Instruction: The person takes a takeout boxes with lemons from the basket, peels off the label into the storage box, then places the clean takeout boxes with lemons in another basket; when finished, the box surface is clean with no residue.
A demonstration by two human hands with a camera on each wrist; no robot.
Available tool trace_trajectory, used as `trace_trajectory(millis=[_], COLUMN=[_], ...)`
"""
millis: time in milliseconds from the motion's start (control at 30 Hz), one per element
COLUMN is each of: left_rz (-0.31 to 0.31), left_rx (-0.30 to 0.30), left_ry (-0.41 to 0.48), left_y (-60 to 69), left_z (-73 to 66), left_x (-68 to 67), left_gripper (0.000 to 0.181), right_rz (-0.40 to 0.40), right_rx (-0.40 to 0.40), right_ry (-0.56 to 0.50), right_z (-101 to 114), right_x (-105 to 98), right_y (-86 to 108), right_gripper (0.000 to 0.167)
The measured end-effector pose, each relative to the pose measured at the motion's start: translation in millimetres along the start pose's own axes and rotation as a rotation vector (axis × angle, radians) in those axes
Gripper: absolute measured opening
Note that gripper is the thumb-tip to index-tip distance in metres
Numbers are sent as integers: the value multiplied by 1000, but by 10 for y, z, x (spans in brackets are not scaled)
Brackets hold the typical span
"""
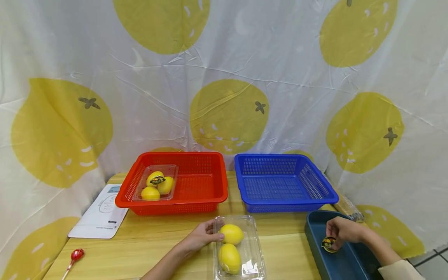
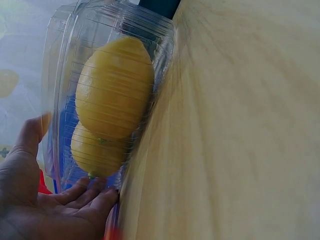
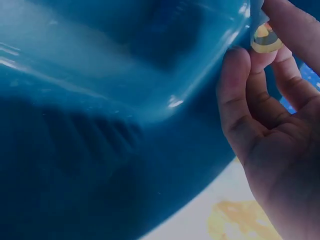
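While a pale curtain printed with large yellow lemons (image 1: 224, 66) fills the back, a wooden counter (image 1: 140, 243) spreads out before it, carrying everything else. Toward the rear sits a red basket (image 1: 175, 208), and just to its right a blue basket (image 1: 290, 207) of similar shape. Nearer the front, along the counter's right side, stands a long dark tray (image 1: 346, 260).

A white packet (image 1: 99, 216) lies flat on the left, touching the red basket. Inside that basket, on its left side, rests a lidded-looking box (image 1: 170, 170) with three lemons (image 1: 160, 186) and a black-and-gold label (image 1: 157, 180).

Another clear box (image 1: 250, 241) is on the counter in front of the gap between the baskets. The left hand (image 1: 203, 235) grips its left side near the far corner, thumb toward the top and fingers against the wall. Over the tray, the right hand (image 1: 344, 231) pinches a round label (image 1: 328, 245), also black and gold, between thumb and fingertips.

Two lemons (image 1: 230, 247) sit one behind the other in the gripped box. A red lollipop (image 1: 77, 254) lies at the front left.
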State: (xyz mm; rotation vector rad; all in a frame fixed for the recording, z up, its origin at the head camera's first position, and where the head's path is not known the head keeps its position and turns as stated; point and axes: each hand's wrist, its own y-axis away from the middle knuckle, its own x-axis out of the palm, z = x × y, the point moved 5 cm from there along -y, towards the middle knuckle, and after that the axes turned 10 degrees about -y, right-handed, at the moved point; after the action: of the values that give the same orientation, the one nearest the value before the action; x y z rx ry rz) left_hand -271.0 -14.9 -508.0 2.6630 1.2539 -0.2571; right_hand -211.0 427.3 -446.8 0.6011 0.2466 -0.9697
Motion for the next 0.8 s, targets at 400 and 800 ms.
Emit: trace_trajectory(millis=[400, 800], left_rz=[7, 7], left_rx=[-11, 7], left_ry=[-3, -13], left_y=[13, -1], left_z=[-2, 8], left_x=[4, -3], left_gripper=[75, 73], right_rz=[-70, -183], right_rx=[34, 30], right_ry=[63, 306], right_z=[-112, -200], right_x=[57, 129], right_y=[-48, -86], right_gripper=[33, 48])
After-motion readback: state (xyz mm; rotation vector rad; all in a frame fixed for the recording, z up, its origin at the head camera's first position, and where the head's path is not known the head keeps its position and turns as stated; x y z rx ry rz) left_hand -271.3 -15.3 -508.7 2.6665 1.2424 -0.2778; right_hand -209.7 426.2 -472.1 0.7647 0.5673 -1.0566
